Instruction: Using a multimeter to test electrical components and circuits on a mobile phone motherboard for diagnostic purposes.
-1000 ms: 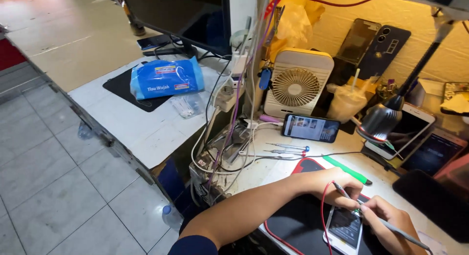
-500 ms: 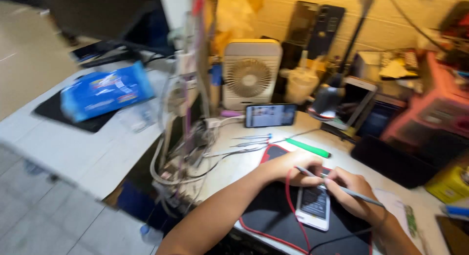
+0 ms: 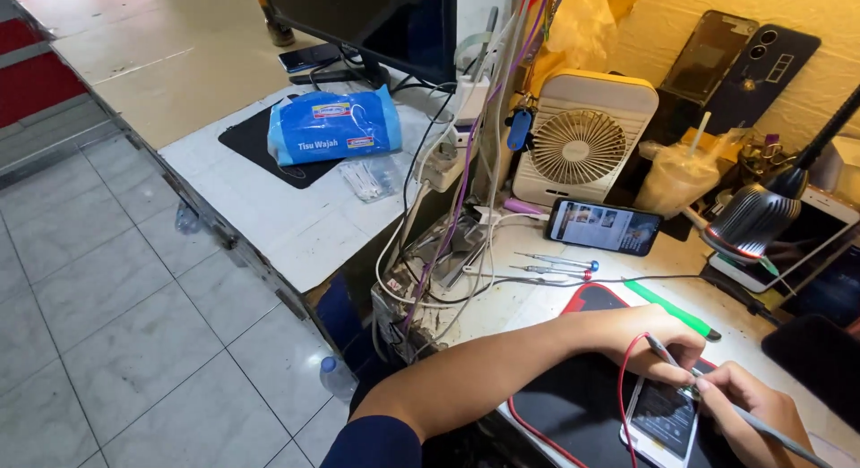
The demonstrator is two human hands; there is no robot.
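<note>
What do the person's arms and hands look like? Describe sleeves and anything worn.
The left arm is bare from a dark navy short sleeve down to the left hand. The right hand is bare too. No gloves, watch or rings show. The right arm is out of view.

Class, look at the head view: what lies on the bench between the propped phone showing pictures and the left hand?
In the head view, two small screwdrivers and a green pen lie between the propped phone and the left hand.

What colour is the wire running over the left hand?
Red. The wire loops over the left hand beside the opened phone, clearest in the head view.
</note>
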